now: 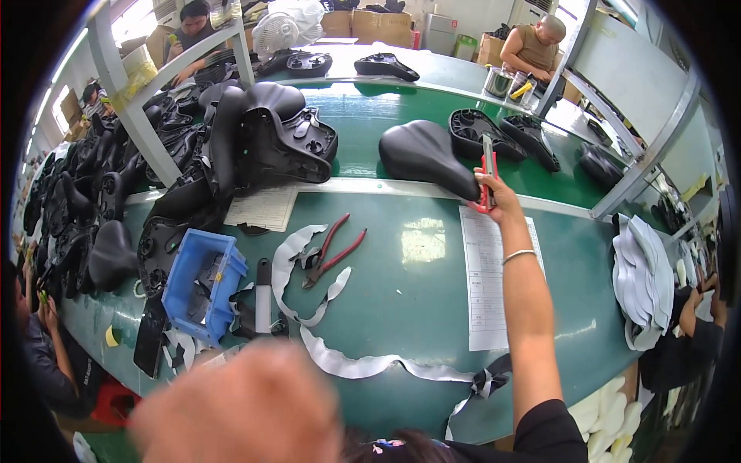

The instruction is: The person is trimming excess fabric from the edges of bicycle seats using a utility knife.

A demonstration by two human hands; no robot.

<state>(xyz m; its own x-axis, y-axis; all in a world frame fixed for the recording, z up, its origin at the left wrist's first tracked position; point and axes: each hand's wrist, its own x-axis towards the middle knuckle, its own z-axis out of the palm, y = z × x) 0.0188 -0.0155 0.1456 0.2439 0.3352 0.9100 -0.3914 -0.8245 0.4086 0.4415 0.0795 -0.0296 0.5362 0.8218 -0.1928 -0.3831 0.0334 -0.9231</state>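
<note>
Right hand (498, 197) grips a red cutter (488, 174) beside the black saddle (426, 157). Left hand (239, 409) is blurred; grip cannot be determined.

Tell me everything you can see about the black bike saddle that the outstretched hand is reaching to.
The black saddle lies top side up on the green conveyor belt, just past the pale dividing rail. Its cover looks smooth, padded and slightly glossy, broad at the left end and narrowing toward the right. The right hand, gripping a red-handled utility knife, meets it at the narrow end. Another saddle, turned underside up, sits right behind it.
</note>
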